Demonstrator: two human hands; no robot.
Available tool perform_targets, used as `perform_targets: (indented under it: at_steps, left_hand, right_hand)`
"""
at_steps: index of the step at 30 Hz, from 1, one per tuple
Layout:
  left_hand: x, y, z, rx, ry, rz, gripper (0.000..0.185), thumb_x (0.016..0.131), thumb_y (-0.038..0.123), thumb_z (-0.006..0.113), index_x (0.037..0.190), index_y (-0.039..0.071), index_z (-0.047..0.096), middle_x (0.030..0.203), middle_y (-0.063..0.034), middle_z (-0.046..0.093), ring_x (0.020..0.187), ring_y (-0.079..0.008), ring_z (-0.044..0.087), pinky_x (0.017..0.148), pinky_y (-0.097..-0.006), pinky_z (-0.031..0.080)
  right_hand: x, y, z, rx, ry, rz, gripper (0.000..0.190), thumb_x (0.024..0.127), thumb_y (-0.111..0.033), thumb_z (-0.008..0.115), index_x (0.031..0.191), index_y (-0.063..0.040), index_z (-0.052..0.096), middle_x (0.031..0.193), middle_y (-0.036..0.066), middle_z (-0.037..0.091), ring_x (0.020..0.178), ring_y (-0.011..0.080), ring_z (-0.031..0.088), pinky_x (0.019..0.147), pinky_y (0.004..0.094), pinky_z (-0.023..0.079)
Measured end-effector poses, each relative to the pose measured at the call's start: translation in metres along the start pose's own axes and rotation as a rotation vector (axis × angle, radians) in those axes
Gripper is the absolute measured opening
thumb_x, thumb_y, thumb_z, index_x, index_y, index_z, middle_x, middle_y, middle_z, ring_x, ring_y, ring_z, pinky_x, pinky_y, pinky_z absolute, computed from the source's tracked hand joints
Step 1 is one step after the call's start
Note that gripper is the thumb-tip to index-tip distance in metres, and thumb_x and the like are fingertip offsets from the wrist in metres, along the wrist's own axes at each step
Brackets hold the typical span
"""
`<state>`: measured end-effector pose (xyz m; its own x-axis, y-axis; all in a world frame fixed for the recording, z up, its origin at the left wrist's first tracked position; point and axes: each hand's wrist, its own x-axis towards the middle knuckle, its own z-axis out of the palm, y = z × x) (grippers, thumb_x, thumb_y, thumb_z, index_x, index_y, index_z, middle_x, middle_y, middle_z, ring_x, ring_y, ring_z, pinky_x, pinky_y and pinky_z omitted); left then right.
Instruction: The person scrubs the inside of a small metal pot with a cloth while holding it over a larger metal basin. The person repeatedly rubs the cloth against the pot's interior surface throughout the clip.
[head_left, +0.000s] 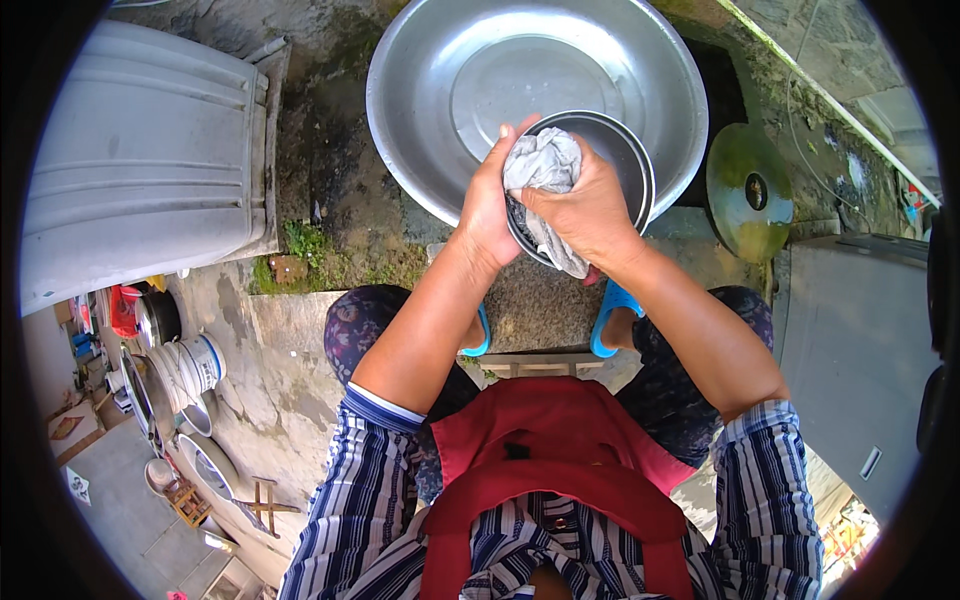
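My left hand (491, 199) is at the left rim of a round metal pot or bowl (626, 161) with a dark inside, its thumb and fingers beside a bunched cloth. The greyish-white cloth (546, 161) is squeezed in my right hand (592, 206), its lower end hanging out over the bowl's near rim. I cannot tell how firmly my left hand grips the bowl, as the cloth and bowl cover its fingers. Beyond and beneath the bowl lies a large, wide aluminium basin (420, 142) with a flat bottom.
A green, mossy disc with a centre hole (727, 180) leans right of the basin. A large grey plastic tank or bin (150, 150) stands at left, a grey metal cabinet (847, 337) at right. White buckets (199, 364) and pans lie at lower left. A thin pole (832, 105) crosses the upper right.
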<state>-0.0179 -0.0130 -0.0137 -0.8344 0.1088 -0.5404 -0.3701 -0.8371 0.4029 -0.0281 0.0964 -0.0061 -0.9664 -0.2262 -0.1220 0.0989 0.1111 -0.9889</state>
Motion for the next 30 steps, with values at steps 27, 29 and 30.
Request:
perform_targets:
  at_steps: [27,29,30]
  left_hand:
    - [0.007,0.000,-0.012,-0.020,-0.105,-0.001,0.040,0.097,0.037,0.044,0.109,0.004,0.062,0.106,-0.0119,0.067,0.098,-0.0245,0.064,0.093,-0.0388,0.049]
    - [0.004,-0.006,-0.007,-0.027,-0.057,0.069,0.042,0.098,0.040,0.042,0.111,0.005,0.061,0.108,-0.0096,0.067,0.100,-0.0228,0.063,0.094,-0.0377,0.048]
    - [0.001,-0.009,-0.003,-0.029,-0.033,0.104,0.043,0.098,0.042,0.042,0.111,0.006,0.060,0.109,-0.0085,0.066,0.101,-0.0219,0.062,0.094,-0.0372,0.047]
  right_hand:
    - [0.003,0.001,-0.006,-0.020,-0.080,-0.025,0.039,0.068,-0.009,0.077,0.102,0.000,0.060,0.092,0.014,0.068,0.087,0.0199,0.067,0.079,0.0310,0.051]
    - [0.005,-0.002,0.001,-0.049,-0.017,-0.043,0.038,0.069,-0.008,0.076,0.102,0.001,0.060,0.092,0.013,0.068,0.086,0.0192,0.067,0.078,0.0308,0.052]
    - [0.007,-0.004,0.003,-0.062,0.015,-0.054,0.037,0.069,-0.008,0.075,0.102,0.001,0.060,0.092,0.012,0.069,0.085,0.0188,0.067,0.078,0.0307,0.052]
